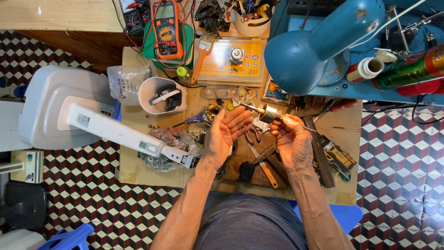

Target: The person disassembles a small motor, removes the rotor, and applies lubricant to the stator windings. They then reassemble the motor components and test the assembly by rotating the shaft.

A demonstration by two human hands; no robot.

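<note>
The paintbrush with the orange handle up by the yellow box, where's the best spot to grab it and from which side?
Probably the orange handle of the paintbrush, approached from the near left: it slants down-left off the yellow box, leaving its lower end free, while the bristles lie on the box.

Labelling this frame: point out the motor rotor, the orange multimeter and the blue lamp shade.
motor rotor (pixel 268 112), head view, on its brass-coloured body, pinched by the right hand (pixel 292 142).
orange multimeter (pixel 167 28), head view, on the dial.
blue lamp shade (pixel 300 58), head view, on the outer dome.
</note>
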